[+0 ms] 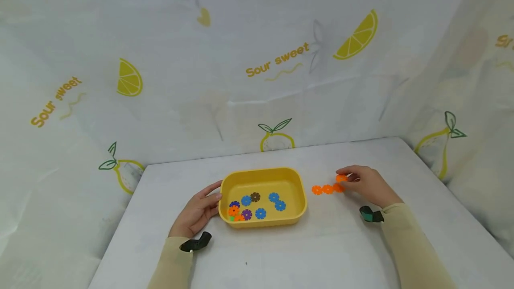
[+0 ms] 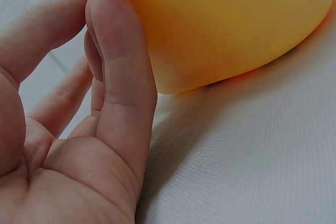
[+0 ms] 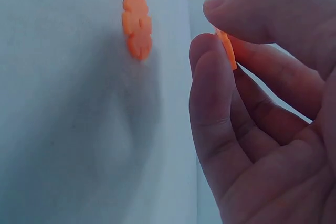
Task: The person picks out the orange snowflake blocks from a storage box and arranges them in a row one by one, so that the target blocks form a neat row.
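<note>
A shallow yellow plastic tray [image 1: 263,174] sits on the table, its left end gripped at the rim by my left hand [image 1: 196,212]. In the left wrist view, thumb and fingers [image 2: 123,40] pinch the tray wall [image 2: 220,30]. My right hand [image 1: 367,184] pinches an orange notched building disc [image 3: 226,48] between thumb and fingertips. Just beside and below it, three orange discs [image 1: 328,189] lie joined in a row on the table, right of the tray. The right wrist view shows this row [image 3: 137,19] to the left of the held disc.
Inside the tray lie several notched discs: a brown disc [image 1: 255,197], a purple disc [image 1: 246,214], blue discs [image 1: 260,213], and orange ones [image 1: 234,210] at the left corner. A white tablecloth [image 1: 281,258] covers the table, backed by a lemon-print curtain [image 1: 201,124].
</note>
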A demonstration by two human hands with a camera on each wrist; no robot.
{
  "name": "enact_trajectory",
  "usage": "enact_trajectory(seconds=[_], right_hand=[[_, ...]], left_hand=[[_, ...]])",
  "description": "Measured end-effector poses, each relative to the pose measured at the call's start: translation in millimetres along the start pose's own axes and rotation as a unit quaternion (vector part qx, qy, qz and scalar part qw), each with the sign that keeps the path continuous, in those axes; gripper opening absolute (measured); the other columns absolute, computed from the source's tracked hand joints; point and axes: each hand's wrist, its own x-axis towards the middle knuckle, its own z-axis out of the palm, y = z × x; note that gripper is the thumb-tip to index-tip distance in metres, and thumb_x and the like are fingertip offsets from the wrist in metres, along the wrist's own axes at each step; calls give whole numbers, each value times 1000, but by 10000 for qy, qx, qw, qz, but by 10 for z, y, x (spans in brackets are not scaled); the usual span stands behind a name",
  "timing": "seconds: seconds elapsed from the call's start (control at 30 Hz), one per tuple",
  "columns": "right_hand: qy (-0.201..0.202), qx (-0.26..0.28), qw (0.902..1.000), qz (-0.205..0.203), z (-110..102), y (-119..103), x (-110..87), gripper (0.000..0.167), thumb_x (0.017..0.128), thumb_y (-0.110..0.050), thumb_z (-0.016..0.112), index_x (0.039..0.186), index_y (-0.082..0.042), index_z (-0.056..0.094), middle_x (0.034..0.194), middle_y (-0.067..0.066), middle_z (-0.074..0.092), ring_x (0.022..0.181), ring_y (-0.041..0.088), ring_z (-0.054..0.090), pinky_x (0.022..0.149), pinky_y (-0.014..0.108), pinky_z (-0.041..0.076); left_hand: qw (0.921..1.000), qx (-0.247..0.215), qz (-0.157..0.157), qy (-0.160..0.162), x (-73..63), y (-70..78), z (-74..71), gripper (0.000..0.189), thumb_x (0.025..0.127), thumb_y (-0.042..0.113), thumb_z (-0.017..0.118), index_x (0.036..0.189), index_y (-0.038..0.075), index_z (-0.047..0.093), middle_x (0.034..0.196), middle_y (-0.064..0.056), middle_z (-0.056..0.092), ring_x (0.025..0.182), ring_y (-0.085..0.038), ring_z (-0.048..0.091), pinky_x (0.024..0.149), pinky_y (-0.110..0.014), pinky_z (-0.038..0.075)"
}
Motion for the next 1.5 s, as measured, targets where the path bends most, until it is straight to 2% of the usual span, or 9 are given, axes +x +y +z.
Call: enact_trajectory(seconds=[0.4, 0.63, 1.03, 1.2, 1.5], right_hand=[[50, -185, 9998, 114, -22, 169, -70, 38, 99, -27, 78, 135, -14, 75, 132, 14, 73, 113, 31, 67, 88, 37, 56], [0, -122, 9998, 164, -52, 188, -51, 39, 100, -28, 77, 136, -13, 74, 137, 17, 70, 115, 32, 66, 91, 39, 56], [-18, -92, 9995, 314, -32, 222, -33, 38, 100, -30, 77, 134, -14, 75, 130, 14, 71, 110, 27, 63, 89, 35, 53], [29, -130, 9996, 261, -12, 238, -33, 36, 100, -27, 77, 133, -13, 75, 131, 14, 71, 110, 27, 63, 90, 37, 53], [70, -320, 9994, 128, 48, 245, -35, 33, 99, -23, 78, 130, -11, 76, 124, 13, 71, 104, 25, 62, 88, 39, 54]], left_hand=[[9999, 137, 8, -63, 7, -9, 25, 65, 103, 21, 76, 162, 20, 49, 144, -8, 69, 104, -17, 74, 95, -30, 64], [9998, 191, 8, 72, -2, 35, 15, 64, 103, 20, 75, 162, 20, 50, 143, -8, 69, 103, -17, 74, 95, -30, 65], [9998, 146, -48, 84, -24, 91, 41, 65, 103, 20, 75, 162, 20, 49, 143, -8, 70, 102, -17, 75, 94, -30, 65], [10000, 77, -47, 12, -13, 63, 19, 64, 103, 21, 76, 162, 20, 49, 141, -9, 70, 103, -17, 75, 95, -30, 65], [9999, 108, -28, 107, -23, 2, 16, 65, 104, 20, 74, 163, 18, 48, 142, -8, 71, 101, -16, 75, 94, -31, 65]])
